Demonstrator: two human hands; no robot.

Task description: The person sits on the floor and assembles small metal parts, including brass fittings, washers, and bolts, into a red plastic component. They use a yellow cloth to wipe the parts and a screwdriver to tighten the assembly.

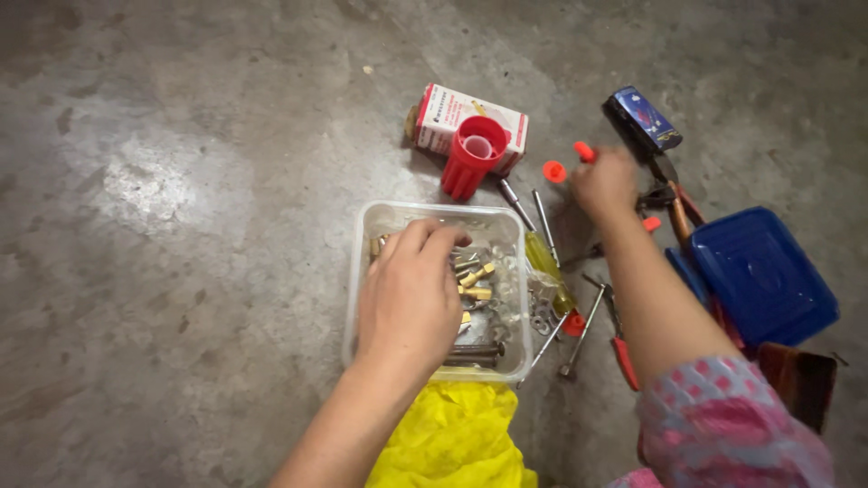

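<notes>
From the head camera, the work in hand looks like sorting through small hardware on a bare concrete floor (181, 181). The left hand (411, 294) rests palm down inside a clear plastic tub (362, 271), fingers curled loosely over the contents; whether they pinch a piece cannot be told, since the hand covers what lies beneath. The tub sits near the middle of the scene and holds a jumble of brass-coloured fittings (477, 278), dull steel bolts and a few long dark screws along its near edge. The right hand (604, 183) reaches farther off to the right, fingers closed around a small orange cap (584, 151), with a second orange cap (554, 171) lying just left of it on the floor. As a judgement, picking one piece from the tub would call for a fine pinch among tightly packed metal. Around them lie a red ribbed cup (472, 158) against a red and white box (452, 113), a yellow-handled screwdriver (550, 267), a blue lid (764, 276), and a yellow cloth (452, 434) nearest.
</notes>
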